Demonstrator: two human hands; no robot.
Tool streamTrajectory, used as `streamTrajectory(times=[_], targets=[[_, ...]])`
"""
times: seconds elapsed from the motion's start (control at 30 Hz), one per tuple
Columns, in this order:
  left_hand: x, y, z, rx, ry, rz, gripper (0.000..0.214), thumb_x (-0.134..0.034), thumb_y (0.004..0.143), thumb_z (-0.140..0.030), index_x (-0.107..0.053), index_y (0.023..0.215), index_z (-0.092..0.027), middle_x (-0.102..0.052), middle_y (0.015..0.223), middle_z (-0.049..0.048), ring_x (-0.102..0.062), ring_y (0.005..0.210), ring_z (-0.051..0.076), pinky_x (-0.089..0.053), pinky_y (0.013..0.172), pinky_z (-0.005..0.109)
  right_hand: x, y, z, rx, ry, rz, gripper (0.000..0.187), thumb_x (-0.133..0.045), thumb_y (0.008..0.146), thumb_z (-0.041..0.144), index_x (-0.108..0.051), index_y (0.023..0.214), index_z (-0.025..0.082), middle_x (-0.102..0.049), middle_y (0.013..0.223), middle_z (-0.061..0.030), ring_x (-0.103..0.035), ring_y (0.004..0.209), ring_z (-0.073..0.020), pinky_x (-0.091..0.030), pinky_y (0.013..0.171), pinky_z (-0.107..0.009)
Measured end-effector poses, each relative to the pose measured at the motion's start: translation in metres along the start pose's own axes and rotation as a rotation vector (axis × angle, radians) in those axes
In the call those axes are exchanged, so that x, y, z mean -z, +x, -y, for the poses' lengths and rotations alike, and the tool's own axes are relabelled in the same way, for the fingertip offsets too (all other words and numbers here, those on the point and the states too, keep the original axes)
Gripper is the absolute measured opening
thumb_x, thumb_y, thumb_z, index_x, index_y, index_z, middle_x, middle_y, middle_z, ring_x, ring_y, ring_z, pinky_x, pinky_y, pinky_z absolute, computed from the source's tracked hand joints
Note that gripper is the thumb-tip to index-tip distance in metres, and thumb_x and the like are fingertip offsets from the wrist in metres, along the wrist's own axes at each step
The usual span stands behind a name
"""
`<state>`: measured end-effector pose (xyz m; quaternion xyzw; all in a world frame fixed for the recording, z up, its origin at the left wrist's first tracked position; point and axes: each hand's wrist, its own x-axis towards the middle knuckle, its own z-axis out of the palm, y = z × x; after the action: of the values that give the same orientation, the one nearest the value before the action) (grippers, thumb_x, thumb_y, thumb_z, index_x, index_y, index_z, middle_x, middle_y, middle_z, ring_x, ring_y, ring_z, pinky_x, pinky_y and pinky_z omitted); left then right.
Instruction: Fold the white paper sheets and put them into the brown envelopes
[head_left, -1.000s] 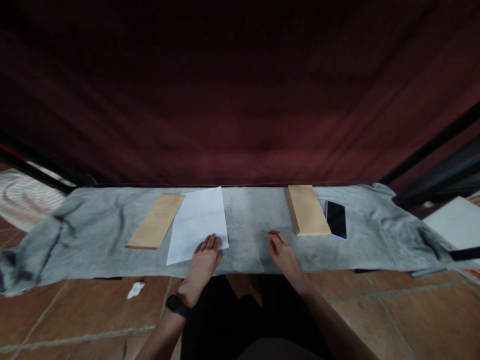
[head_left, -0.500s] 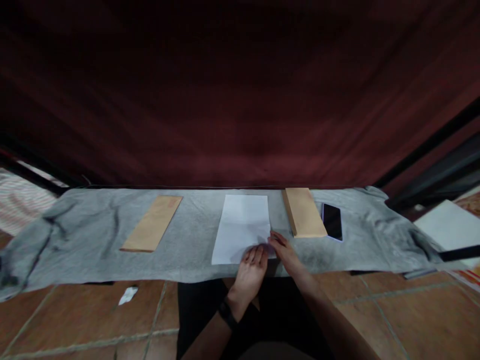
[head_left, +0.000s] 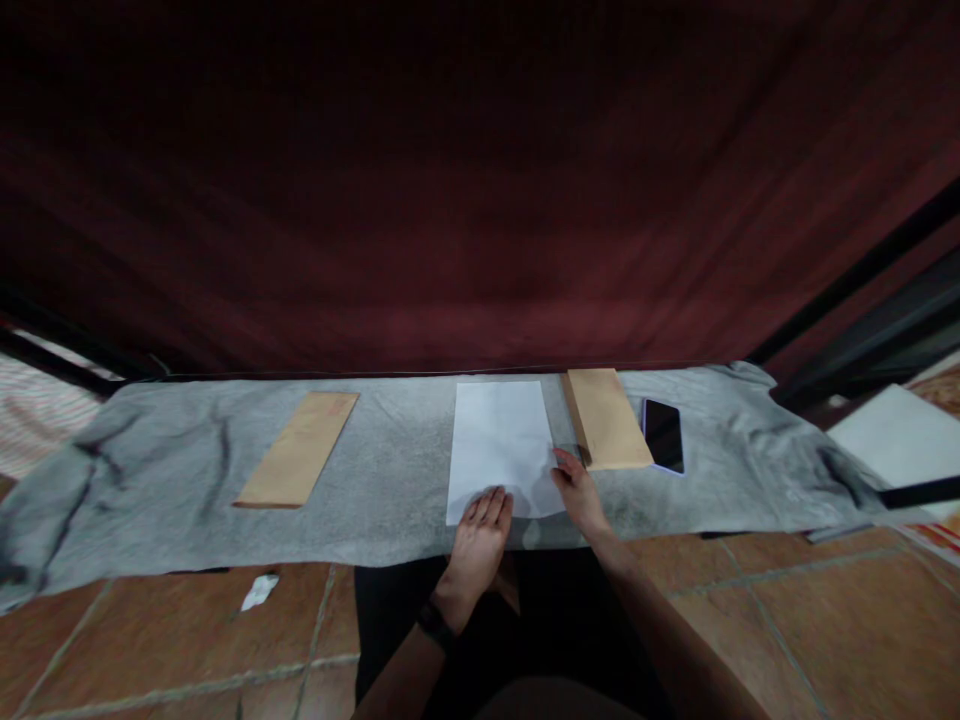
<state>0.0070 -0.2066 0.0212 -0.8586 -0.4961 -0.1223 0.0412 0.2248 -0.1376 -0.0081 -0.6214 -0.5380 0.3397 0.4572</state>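
Observation:
A white sheet of paper [head_left: 499, 430] lies in the middle of the grey cloth. My left hand [head_left: 482, 530] rests flat on its near edge, fingers stretched out and close together, with a dark band on the wrist. At the sheet's right edge, near the lower corner, my right hand [head_left: 577, 490] has thumb and fingers bent together on the paper. Just right of that hand stands a thick stack of brown envelopes [head_left: 609, 420]. A thinner brown envelope [head_left: 300, 450] lies apart on the left.
The grey cloth [head_left: 397, 480] covers a long narrow surface. A phone [head_left: 664, 436] in a purple case lies right of the stack. A dark red curtain [head_left: 480, 250] hangs behind. On the tiled floor [head_left: 165, 640] is a white scrap [head_left: 259, 592]. A white panel [head_left: 900, 435] stands far right.
The sheet has shifted a little to the right. My left hand has moved left along its near edge, and my right hand has moved right with the paper's edge, its fingers now more bent.

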Motion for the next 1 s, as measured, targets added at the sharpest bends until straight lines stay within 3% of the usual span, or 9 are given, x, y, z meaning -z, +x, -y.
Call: streamTrajectory(times=[0.17, 0.27, 0.4, 0.5, 0.7, 0.83, 1.0], targets=[[-0.001, 0.002, -0.006, 0.021, -0.001, 0.012, 0.049, -0.045, 0.089, -0.002, -0.063, 0.134, -0.014, -0.065, 0.139, 0.0144, -0.059, 0.132, 0.026, -0.051, 0.107, 0.042, 0.008, 0.001, 0.019, 0.259, -0.356, -0.056, 0.042, -0.049, 0.091, 0.022, -0.065, 0.129, 0.018, -0.068, 0.121, -0.0166, -0.065, 0.113, -0.0302, -0.055, 0.1, -0.05], [-0.004, 0.005, -0.016, 0.037, 0.0, -0.005, 0.047, -0.045, 0.089, -0.003, -0.065, 0.131, -0.013, -0.065, 0.138, 0.015, -0.061, 0.13, 0.027, -0.051, 0.107, 0.043, -0.003, 0.0, 0.032, 0.363, -0.399, 0.012, 0.043, -0.044, 0.097, 0.023, -0.061, 0.137, 0.02, -0.063, 0.137, -0.0145, -0.058, 0.129, -0.027, -0.049, 0.111, -0.047], [-0.001, 0.009, -0.023, 0.073, -0.052, -0.021, 0.039, -0.045, 0.091, -0.009, -0.068, 0.124, -0.009, -0.068, 0.134, 0.0169, -0.065, 0.124, 0.028, -0.052, 0.105, 0.044, -0.03, -0.008, 0.038, 0.415, -0.42, 0.178, 0.044, -0.039, 0.104, 0.029, -0.057, 0.142, 0.018, -0.058, 0.147, -0.0125, -0.052, 0.139, -0.0233, -0.044, 0.118, -0.045], [0.007, 0.012, -0.018, 0.128, -0.17, -0.047, 0.042, -0.049, 0.092, -0.018, -0.065, 0.13, -0.013, -0.067, 0.136, 0.0146, -0.064, 0.124, 0.028, -0.051, 0.108, 0.046, -0.042, -0.014, 0.036, 0.456, -0.501, 0.235, 0.045, -0.038, 0.105, 0.028, -0.057, 0.143, 0.015, -0.055, 0.151, -0.0136, -0.046, 0.144, -0.0245, -0.039, 0.121, -0.049], [0.004, 0.038, 0.004, 0.235, -0.161, -0.129, 0.059, -0.037, 0.097, -0.016, -0.037, 0.156, -0.011, -0.044, 0.159, 0.0149, -0.038, 0.15, 0.027, -0.036, 0.122, 0.049, -0.054, -0.008, 0.04, 0.472, -0.608, 0.243, 0.048, -0.031, 0.106, 0.023, -0.052, 0.148, 0.012, -0.051, 0.154, -0.0143, -0.043, 0.146, -0.0228, -0.035, 0.123, -0.047], [-0.01, 0.051, 0.014, 0.287, -0.11, -0.078, 0.057, -0.039, 0.102, -0.029, -0.037, 0.156, -0.011, -0.037, 0.162, 0.0179, -0.032, 0.152, 0.032, -0.032, 0.122, 0.055, -0.054, 0.001, 0.039, 0.456, -0.702, 0.217, 0.048, -0.035, 0.106, 0.024, -0.048, 0.151, 0.013, -0.044, 0.159, -0.0141, -0.037, 0.15, -0.0263, -0.03, 0.124, -0.05], [-0.016, 0.04, 0.028, 0.357, -0.091, -0.091, 0.063, -0.04, 0.103, -0.04, -0.034, 0.157, -0.008, -0.04, 0.159, 0.0218, -0.034, 0.151, 0.033, -0.032, 0.122, 0.056, -0.037, 0.001, 0.029, 0.439, -0.727, 0.149, 0.056, -0.042, 0.105, 0.034, -0.039, 0.157, 0.014, -0.039, 0.162, -0.0156, -0.036, 0.15, -0.0301, -0.031, 0.123, -0.053]])
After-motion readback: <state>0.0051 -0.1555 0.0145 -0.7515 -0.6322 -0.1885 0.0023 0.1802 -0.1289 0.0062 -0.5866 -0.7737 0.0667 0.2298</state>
